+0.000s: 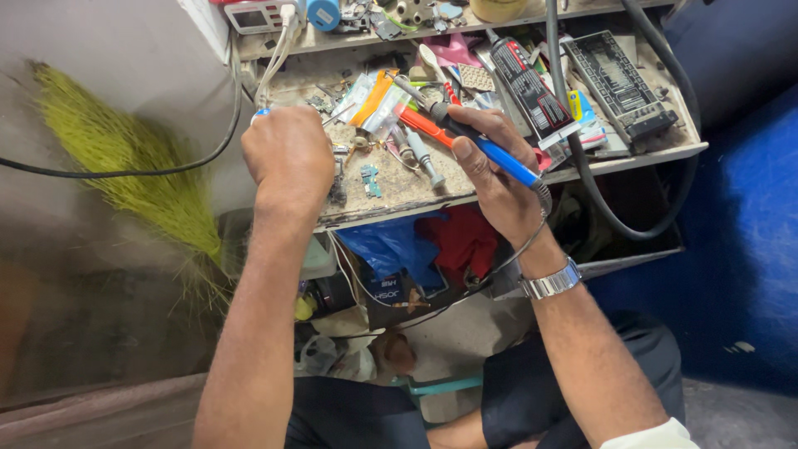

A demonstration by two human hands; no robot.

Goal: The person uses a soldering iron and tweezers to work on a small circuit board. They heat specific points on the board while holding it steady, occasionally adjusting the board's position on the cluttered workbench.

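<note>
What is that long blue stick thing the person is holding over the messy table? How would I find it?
Look at the cluttered workbench, then at the right hand, the one with the metal wristwatch. It holds a soldering iron like a pen. Unlike the orange-handled tool lying beside it, it has a blue handle, a black grip near the metal tip, and a cord trailing from its back end.

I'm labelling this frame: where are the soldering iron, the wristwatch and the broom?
soldering iron (499, 155): head view, on its blue handle.
wristwatch (550, 283): head view, on its metal band.
broom (125, 158): head view, on its green bristles.
</note>
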